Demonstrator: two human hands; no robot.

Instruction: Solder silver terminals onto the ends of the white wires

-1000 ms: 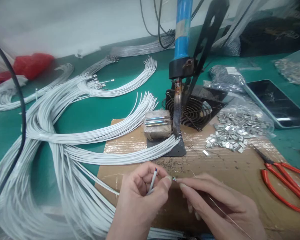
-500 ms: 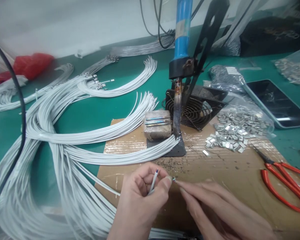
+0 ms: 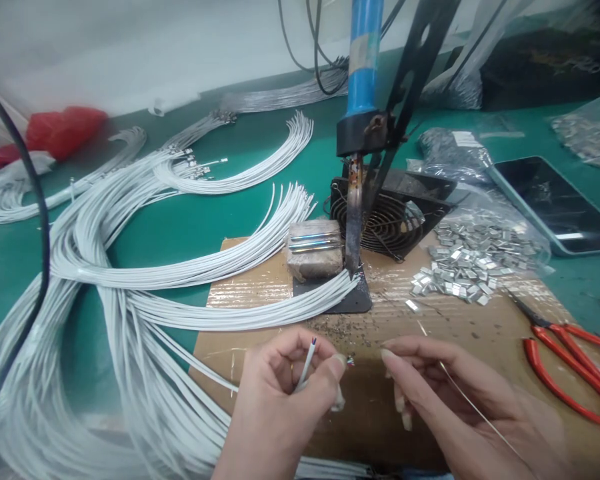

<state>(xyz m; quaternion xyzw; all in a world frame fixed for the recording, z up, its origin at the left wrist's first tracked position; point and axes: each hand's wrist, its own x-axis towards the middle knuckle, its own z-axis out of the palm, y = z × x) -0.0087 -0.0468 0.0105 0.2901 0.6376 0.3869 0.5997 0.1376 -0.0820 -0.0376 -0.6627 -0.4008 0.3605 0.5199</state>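
My left hand (image 3: 290, 393) is closed, pinching a white cable (image 3: 307, 363) between thumb and fingers. One cut end with dark cores points up beside the thumb. Just past the thumb tip, small coloured wire ends (image 3: 351, 362) stick out to the right. My right hand (image 3: 445, 393) lies to the right, apart from the left, with its fingers curled round a thin silvery solder wire (image 3: 473, 403). The wire's tip shows above the index finger, and its tail runs down over the palm. Above both hands, the blue-handled soldering iron (image 3: 364, 73) points down on its black stand.
Bundles of white cables (image 3: 240, 317) fill the left side. A block (image 3: 315, 250) carries metal rods beside a fan (image 3: 385, 220). Metal connector shells (image 3: 470, 270), red-handled scissors (image 3: 575, 360) and a phone (image 3: 555, 203) lie to the right. Brown cardboard (image 3: 260, 340) covers the work area.
My right hand has drawn away to the right from the wire ends and turned, so the solder wire now shows in it. My left hand has hardly moved.
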